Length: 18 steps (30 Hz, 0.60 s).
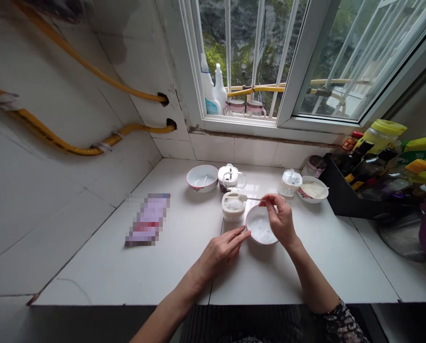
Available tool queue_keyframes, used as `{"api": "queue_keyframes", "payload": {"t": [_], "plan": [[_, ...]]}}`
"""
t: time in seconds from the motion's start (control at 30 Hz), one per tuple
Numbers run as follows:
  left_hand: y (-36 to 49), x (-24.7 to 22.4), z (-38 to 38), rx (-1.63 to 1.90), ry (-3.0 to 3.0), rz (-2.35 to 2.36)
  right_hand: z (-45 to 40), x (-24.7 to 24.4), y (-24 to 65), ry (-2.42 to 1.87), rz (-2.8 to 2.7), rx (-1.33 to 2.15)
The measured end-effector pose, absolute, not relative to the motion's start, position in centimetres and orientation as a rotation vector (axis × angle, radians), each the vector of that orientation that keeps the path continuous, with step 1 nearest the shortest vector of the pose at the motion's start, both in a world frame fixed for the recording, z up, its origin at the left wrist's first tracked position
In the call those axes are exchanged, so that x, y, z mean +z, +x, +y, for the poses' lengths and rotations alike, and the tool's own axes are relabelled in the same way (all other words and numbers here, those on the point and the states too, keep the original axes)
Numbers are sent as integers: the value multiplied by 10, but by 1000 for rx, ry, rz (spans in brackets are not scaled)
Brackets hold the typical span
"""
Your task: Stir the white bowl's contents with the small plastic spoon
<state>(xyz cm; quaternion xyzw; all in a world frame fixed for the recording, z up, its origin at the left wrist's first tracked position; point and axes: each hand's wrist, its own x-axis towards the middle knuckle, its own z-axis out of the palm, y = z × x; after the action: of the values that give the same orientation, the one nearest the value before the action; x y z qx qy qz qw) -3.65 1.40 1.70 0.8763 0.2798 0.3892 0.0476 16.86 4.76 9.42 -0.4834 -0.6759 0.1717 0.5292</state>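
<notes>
My right hand [277, 216] pinches the handle of a small spoon [252, 198]. The spoon's head, with white grains on it, is at the right rim of an opened seasoning jar [233, 214] of white granules. Below that hand stands a white bowl [261, 226] with a pink rim and white material inside, partly hidden by my fingers. Stretched fingers of my left hand [224, 248] touch the bowl's left rim. The jar's clear lid [235, 181] is tipped back, in front of another lidded seasoning jar [227, 174].
A flowered bowl [201, 179] with a spoon stands back left. To the right are a clear-lidded jar [290, 183], a bowl of white powder [313, 190] and a black bin [341, 200] of bottles. A blurred purple packet [148, 219] lies left on the white counter [120, 276].
</notes>
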Motion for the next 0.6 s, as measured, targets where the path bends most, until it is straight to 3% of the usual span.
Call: {"api": "queue_keyframes", "payload": {"t": [0.2,0.43,0.6], "plan": [[-37,19,13,1191,2676,869,45,93,165,-967,-1866,-17],[-38,20,13,1156,2666,863,46,90,195,-1190,-1553,340],[-39,22,12,1139,2667,847,50,86,208,-1348,-1743,421]]}}
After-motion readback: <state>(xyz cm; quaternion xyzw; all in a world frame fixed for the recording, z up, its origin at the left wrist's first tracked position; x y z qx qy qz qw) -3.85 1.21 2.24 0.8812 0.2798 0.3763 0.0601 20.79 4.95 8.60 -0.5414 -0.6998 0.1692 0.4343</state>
